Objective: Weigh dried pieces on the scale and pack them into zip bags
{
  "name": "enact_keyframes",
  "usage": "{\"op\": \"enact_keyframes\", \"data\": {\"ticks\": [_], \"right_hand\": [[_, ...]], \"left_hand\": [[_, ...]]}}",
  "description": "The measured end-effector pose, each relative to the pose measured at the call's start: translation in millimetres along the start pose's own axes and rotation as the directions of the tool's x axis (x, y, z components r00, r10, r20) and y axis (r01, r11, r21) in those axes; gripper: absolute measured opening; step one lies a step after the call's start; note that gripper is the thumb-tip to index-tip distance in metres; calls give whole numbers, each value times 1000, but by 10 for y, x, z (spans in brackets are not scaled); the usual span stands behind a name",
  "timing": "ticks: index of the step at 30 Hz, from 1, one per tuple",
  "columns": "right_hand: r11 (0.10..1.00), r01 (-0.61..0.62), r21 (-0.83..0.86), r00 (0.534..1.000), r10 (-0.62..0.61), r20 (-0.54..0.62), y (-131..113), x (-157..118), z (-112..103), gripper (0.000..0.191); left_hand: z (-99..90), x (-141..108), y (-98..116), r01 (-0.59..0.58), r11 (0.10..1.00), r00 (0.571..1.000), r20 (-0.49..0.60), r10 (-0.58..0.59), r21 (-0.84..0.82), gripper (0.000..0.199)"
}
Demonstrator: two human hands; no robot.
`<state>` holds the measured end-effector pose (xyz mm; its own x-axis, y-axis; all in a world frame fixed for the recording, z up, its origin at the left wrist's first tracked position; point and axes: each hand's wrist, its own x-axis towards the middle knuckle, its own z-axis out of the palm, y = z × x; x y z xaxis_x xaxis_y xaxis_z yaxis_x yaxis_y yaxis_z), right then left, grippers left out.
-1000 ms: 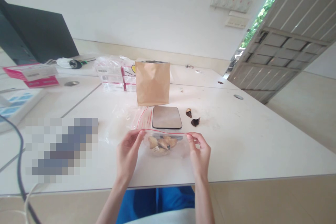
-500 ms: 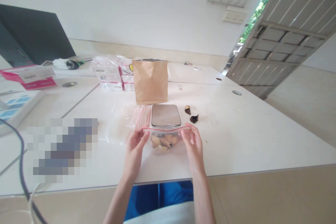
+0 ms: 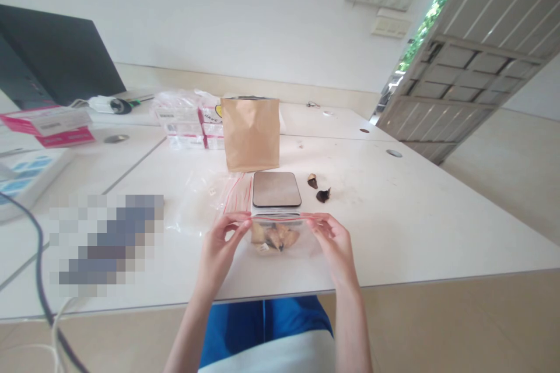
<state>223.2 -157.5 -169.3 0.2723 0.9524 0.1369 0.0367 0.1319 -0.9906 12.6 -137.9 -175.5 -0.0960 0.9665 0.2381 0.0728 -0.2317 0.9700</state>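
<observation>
A clear zip bag point(image 3: 301, 247) with a red seal line lies low in front of me, several tan-brown dried pieces point(image 3: 282, 237) inside it. My left hand point(image 3: 225, 242) pinches the left end of its top edge between thumb and fingers. At the right end, my right hand point(image 3: 331, 239) pinches the same edge. Just beyond the bag is a small scale point(image 3: 277, 189) with a flat metal top. Two dark brown pieces, one nearer point(image 3: 323, 194) and one farther point(image 3: 312, 180), rest on the table right of the scale.
Empty-looking clear zip bags point(image 3: 201, 201) lie left of the scale. Behind it stands a brown paper pouch point(image 3: 251, 135), beside plastic-wrapped pink-and-white packs point(image 3: 184, 122). A black monitor point(image 3: 61, 58) and a dark cable point(image 3: 40, 268) are at left. The table's front edge point(image 3: 394, 283) is close to me.
My hands have moved slightly apart, and the bag's top edge is now pulled straight and flat, where it gaped a little before. The pieces inside have shifted.
</observation>
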Motion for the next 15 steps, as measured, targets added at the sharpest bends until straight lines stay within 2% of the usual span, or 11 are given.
{"op": "enact_keyframes", "data": {"ticks": [3,9,11,15], "right_hand": [[997,40,-66,999,-39,8,-6,-15,-7,23],[995,85,-59,995,-87,-47,0,-30,94,21],[997,78,-6,996,-78,-39,-4,-32,133,21],[983,36,177,999,-35,-7,-1,-36,206,30]], "left_hand": [[-49,-9,64,-59,994,998,29,57,90,21],[-68,-47,132,-102,969,992,-48,116,227,18],[-60,-48,120,-106,972,990,-67,122,210,17],[-35,-51,83,-98,995,995,-22,98,16,18]]}}
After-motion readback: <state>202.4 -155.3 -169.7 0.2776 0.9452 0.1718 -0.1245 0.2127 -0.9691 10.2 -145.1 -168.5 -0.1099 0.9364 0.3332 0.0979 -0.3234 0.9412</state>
